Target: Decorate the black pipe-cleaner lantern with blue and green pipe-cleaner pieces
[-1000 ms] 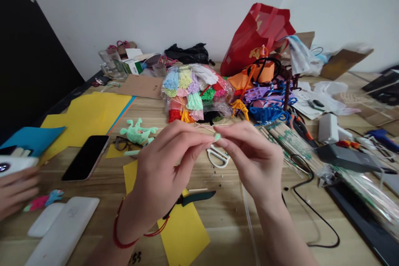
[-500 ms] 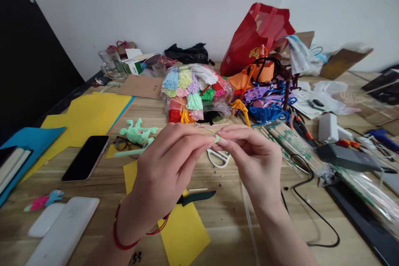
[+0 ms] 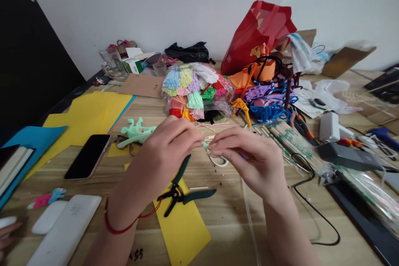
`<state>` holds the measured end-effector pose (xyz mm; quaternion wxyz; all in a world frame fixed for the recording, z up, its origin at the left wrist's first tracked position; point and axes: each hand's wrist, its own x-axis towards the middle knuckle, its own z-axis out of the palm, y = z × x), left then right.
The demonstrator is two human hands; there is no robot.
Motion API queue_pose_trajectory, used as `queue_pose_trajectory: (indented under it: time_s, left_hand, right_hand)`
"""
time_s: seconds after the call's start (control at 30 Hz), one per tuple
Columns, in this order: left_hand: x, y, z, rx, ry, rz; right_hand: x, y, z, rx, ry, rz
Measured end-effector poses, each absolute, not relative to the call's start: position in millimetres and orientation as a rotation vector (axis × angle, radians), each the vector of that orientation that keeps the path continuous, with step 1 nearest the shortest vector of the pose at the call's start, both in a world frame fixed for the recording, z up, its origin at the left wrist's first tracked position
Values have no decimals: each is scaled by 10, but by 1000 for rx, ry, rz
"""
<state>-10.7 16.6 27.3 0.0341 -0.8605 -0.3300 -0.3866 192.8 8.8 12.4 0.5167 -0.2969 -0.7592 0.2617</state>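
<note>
My left hand [image 3: 170, 149] and my right hand [image 3: 249, 156] meet over the middle of the wooden table [image 3: 224, 216], both pinching a short mint-green pipe cleaner [image 3: 205, 145] between thumb and fingertips. A long mint-green stem [image 3: 131, 140] trails from under my left hand toward the left. Green-handled pliers [image 3: 182, 191] lie on a yellow paper strip [image 3: 183, 224] just below my hands. White scissors [image 3: 218, 160] lie partly hidden behind my right hand.
A bag of coloured pipe cleaners [image 3: 196, 91], a mint-green figure [image 3: 137, 129], a black phone [image 3: 87, 156], yellow sheets [image 3: 87, 116], a red bag [image 3: 258, 33], a stick bundle [image 3: 296, 145], cables and white devices [image 3: 65, 228] surround me. Another person's hand [image 3: 8, 232] shows at bottom left.
Both my hands have dropped lower toward the table, uncovering the pliers. The other person's hand left, then reappeared at the bottom left corner.
</note>
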Motion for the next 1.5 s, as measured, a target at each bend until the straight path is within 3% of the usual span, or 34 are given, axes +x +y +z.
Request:
queue_pose_trajectory:
  time_s: [0.27, 0.5, 0.73, 1.0, 1.23, 1.5]
  left_hand:
    - [-10, 86, 218, -2582, -1046, -907]
    - [41, -5, 254, -2534, -1062, -1121]
    - [143, -68, 235, -2435, -1045, -1217]
    - [160, -57, 271, -2419, -1120, -1846]
    - [195, 2, 226, -2403, -988, -1948]
    - [137, 136, 196, -2616, -1101, -2229]
  right_hand:
    - [1882, 24, 15, -911, -2069, 240]
    - [1740, 10, -17, -938, -1777, 174]
    - [1679, -32, 0, -877, -1343, 490]
    - [1622, -37, 123, -735, -1076, 994]
    - [1662, 11, 138, -658, -908, 1450]
    - [1658, 67, 124, -691, -894, 1517]
